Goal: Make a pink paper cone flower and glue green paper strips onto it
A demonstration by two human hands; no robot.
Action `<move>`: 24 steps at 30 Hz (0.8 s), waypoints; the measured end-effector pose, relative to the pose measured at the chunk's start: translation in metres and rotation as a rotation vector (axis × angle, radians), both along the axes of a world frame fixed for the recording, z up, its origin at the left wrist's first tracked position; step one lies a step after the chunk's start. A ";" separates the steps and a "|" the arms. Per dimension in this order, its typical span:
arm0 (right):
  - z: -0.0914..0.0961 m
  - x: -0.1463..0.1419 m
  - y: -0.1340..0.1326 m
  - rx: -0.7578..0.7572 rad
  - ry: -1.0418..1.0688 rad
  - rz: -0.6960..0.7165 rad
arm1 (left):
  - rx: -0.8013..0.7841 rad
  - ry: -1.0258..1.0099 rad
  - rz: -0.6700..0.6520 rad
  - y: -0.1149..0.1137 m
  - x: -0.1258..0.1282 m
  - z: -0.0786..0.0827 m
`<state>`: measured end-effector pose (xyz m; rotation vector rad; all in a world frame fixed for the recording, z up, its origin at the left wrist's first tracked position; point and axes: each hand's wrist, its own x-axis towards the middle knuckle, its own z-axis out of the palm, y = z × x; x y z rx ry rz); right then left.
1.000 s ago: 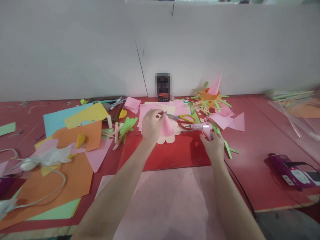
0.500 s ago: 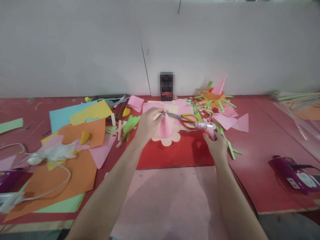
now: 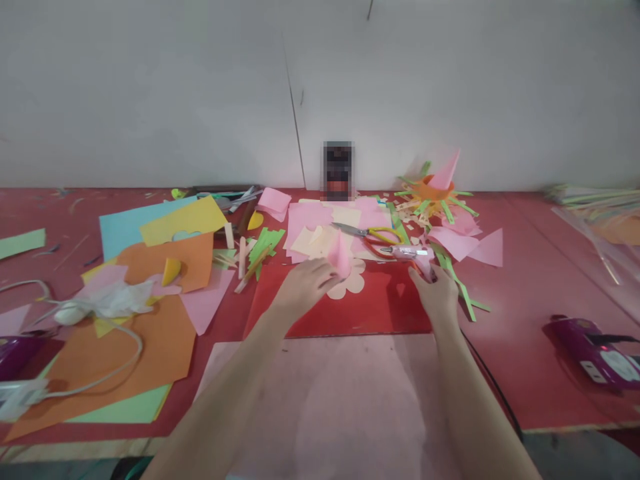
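A pink paper cone [image 3: 340, 253] stands point up over a cream scalloped paper flower [image 3: 354, 283] on the red board [image 3: 380, 307]. My left hand [image 3: 311, 280] is at the cone's lower left side, fingers closed against it; its fingertips are partly hidden. On the right, my right hand [image 3: 436, 287] has its fingers round the handle of a pink glue gun [image 3: 413, 253], whose nozzle points left. Just behind lie scissors [image 3: 370, 233] with yellow and red handles, blades to the left.
A second pink cone [image 3: 447, 175] stands in an orange ring with green strips, back right. Coloured paper sheets [image 3: 170, 333] and a white cable cover the left. A purple power strip [image 3: 595, 350] lies right. A phone-like device [image 3: 339, 170] leans against the wall.
My left hand has moved down from the cone's tip to its lower left side. My right hand keeps the glue gun in nearly the same place. The view has shifted slightly.
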<state>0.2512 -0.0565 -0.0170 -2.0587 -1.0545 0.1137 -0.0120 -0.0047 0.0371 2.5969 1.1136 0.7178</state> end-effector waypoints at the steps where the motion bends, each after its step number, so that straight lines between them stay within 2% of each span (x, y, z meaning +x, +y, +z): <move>1: 0.000 0.000 0.000 0.000 -0.002 0.001 | -0.004 0.074 -0.044 -0.003 -0.001 -0.004; 4: 0.000 0.001 -0.001 -0.006 -0.009 0.003 | 0.007 0.213 -0.119 -0.012 -0.003 -0.013; 10: 0.003 0.000 -0.002 -0.016 -0.005 -0.004 | 0.007 0.246 -0.009 -0.021 -0.003 -0.022; 15: 0.009 -0.003 -0.003 -0.046 0.062 -0.016 | 0.042 0.305 -0.033 -0.018 -0.002 -0.019; 19: 0.010 -0.003 -0.003 -0.064 0.072 -0.018 | 0.035 0.273 -0.033 -0.017 -0.004 -0.018; 24: 0.010 -0.002 -0.004 -0.038 0.084 0.011 | -0.019 0.160 0.047 -0.014 -0.005 -0.020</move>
